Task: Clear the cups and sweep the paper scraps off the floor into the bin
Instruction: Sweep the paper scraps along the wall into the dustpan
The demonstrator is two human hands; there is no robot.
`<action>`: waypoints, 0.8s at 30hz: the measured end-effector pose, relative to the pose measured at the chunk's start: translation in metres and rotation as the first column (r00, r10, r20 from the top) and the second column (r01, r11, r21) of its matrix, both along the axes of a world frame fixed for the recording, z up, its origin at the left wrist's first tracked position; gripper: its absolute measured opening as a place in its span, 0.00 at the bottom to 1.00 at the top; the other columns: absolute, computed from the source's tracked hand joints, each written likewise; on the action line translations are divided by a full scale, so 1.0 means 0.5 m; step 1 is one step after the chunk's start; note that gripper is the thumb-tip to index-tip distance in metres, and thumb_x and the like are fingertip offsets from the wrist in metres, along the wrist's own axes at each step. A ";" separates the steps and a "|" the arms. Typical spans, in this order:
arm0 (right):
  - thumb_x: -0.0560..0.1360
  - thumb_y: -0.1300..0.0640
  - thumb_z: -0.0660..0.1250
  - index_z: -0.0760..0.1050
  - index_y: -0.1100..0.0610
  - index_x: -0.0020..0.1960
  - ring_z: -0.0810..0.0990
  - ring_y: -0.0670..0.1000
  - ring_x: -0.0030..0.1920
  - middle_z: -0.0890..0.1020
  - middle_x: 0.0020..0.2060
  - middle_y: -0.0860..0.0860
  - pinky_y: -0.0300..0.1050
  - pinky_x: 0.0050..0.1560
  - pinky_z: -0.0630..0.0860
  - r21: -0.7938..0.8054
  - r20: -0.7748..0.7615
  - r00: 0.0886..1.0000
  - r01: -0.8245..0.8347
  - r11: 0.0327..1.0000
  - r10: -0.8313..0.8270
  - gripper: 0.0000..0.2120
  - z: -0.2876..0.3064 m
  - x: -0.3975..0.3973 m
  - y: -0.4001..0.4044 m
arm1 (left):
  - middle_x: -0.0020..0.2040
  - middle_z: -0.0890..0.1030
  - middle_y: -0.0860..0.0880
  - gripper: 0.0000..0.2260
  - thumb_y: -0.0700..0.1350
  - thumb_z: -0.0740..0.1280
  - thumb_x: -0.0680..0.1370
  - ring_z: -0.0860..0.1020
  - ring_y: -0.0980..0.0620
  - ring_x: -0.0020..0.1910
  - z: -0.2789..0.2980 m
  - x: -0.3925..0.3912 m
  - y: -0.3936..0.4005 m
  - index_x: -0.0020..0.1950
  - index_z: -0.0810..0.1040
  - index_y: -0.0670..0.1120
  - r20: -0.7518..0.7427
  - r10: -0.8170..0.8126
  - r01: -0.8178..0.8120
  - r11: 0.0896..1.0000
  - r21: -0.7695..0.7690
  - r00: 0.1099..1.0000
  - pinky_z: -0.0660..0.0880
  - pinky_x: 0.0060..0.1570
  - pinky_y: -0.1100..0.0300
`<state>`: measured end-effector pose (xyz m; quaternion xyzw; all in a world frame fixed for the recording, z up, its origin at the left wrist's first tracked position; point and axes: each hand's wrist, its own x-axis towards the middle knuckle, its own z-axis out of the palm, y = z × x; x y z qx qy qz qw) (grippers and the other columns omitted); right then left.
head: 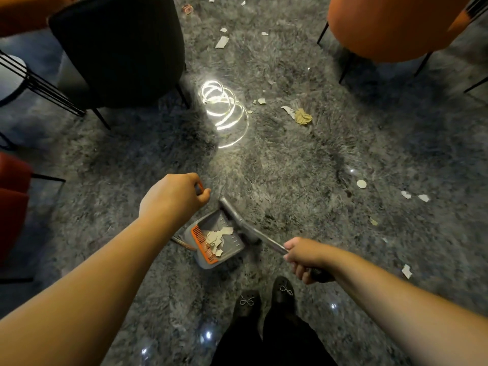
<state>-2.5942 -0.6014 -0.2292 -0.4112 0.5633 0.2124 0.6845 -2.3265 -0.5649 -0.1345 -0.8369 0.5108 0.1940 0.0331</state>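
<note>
My left hand [175, 198] grips the top of the dustpan's upright handle, its orange tip showing between the fingers. The grey dustpan [232, 245] sits on the grey shaggy carpet below it, with an orange comb edge and several white paper scraps [217, 237] inside. My right hand [303, 256] holds the broom handle [273, 244], and the grey broom head [237, 216] lies along the pan's right side. More paper scraps [221, 42] lie farther up the carpet, a crumpled tan wad [303, 117] sits at centre right, and white bits [361, 184] lie to the right.
A black chair [118, 48] stands at upper left and an orange chair [390, 25] at upper right, both on thin black legs. Red seats [13, 191] edge the left side. Bright ring reflections [224, 112] shine mid-carpet. My black shoes [264, 299] stand just below the pan.
</note>
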 end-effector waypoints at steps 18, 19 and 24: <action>0.81 0.63 0.55 0.61 0.51 0.69 0.66 0.44 0.17 0.69 0.29 0.54 0.31 0.20 0.60 -0.122 -0.010 0.956 0.291 0.949 -0.294 0.19 0.084 -0.076 0.115 | 0.39 0.80 0.51 0.09 0.56 0.67 0.78 0.78 0.51 0.39 0.034 -0.016 0.043 0.47 0.79 0.52 -0.099 -0.053 0.043 0.994 -0.104 0.994 0.80 0.42 0.53; 0.81 0.63 0.56 0.61 0.51 0.69 0.66 0.44 0.18 0.70 0.30 0.54 0.32 0.20 0.60 -0.128 -0.009 0.944 0.327 0.936 -0.331 0.19 0.092 -0.088 0.119 | 0.38 0.80 0.51 0.08 0.56 0.67 0.78 0.78 0.52 0.38 0.037 -0.025 0.037 0.47 0.79 0.52 -0.109 -0.070 0.058 0.992 -0.110 0.992 0.79 0.41 0.54; 0.81 0.62 0.56 0.62 0.49 0.69 0.64 0.44 0.19 0.69 0.31 0.54 0.32 0.19 0.61 -0.125 -0.018 0.841 0.535 0.836 -0.541 0.19 0.102 -0.156 0.142 | 0.35 0.79 0.55 0.07 0.55 0.68 0.77 0.78 0.54 0.36 0.046 -0.089 -0.012 0.42 0.78 0.54 -0.158 -0.177 0.152 0.975 -0.159 0.971 0.77 0.38 0.56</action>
